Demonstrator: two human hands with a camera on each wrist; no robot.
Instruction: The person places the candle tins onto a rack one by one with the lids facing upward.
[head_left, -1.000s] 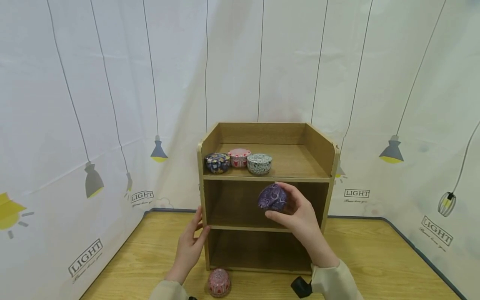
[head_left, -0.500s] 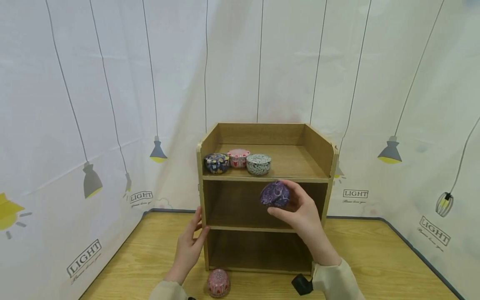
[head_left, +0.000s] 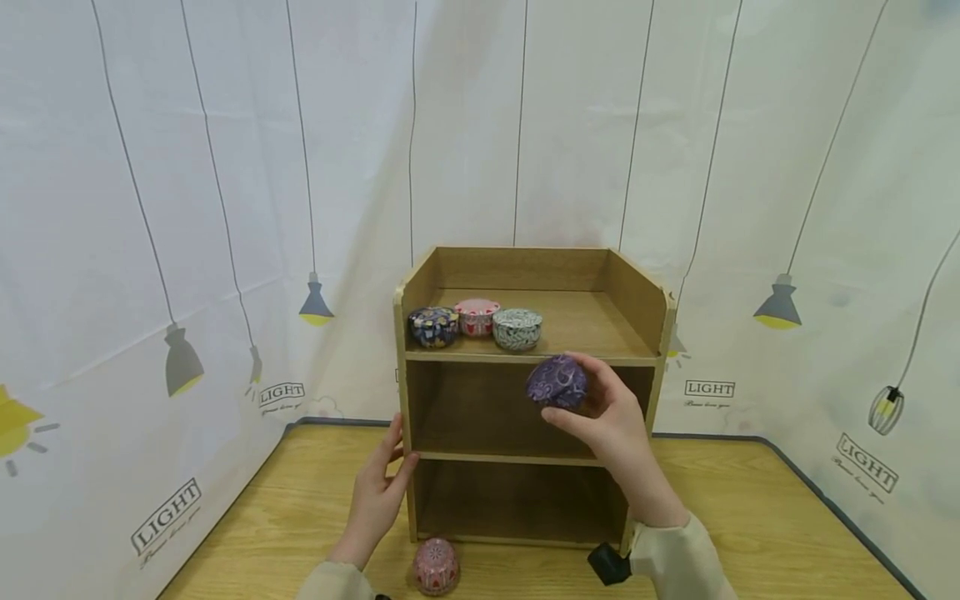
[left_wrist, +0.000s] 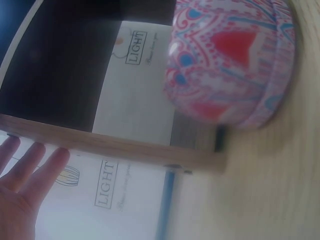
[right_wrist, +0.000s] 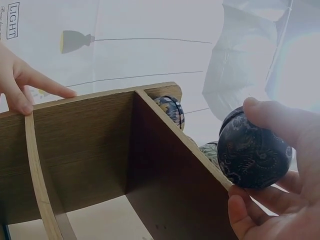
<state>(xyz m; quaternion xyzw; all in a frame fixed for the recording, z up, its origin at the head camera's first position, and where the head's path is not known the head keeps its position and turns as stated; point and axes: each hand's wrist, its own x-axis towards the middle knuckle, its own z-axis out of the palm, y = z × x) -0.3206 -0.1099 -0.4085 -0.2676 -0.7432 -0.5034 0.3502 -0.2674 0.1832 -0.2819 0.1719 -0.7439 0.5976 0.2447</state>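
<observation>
Since a second ago the right hand (head_left: 611, 412) has carried the purple tin (head_left: 557, 382) up and a little to the right, from in front of the middle opening to the front edge of the top shelf; the left hand (head_left: 378, 492) has not shifted. The right hand's fingers and thumb curl round the purple tin and grip it from the right and from below, holding it in the air just in front of the wooden shelf unit (head_left: 645, 308), level with the lip of its top board. In the right wrist view the same tin (right_wrist: 254, 152) looks dark and sits between the thumb above and the fingers (right_wrist: 250, 220) below, close to the shelf's edge. The left hand rests against the near left upright of the unit at the height of the lower shelf, its fingers straight and holding nothing; the left wrist view shows those fingers (left_wrist: 35, 167) extended beside the wooden edge. On the top shelf, at its left, stand three tins in a row: a dark blue tin (head_left: 433, 325), a pink tin (head_left: 477, 316) and a grey-green tin (head_left: 517, 327). A pink patterned tin (head_left: 436, 566) lies on the wooden table (head_left: 765, 517), just near of the unit's left corner.
</observation>
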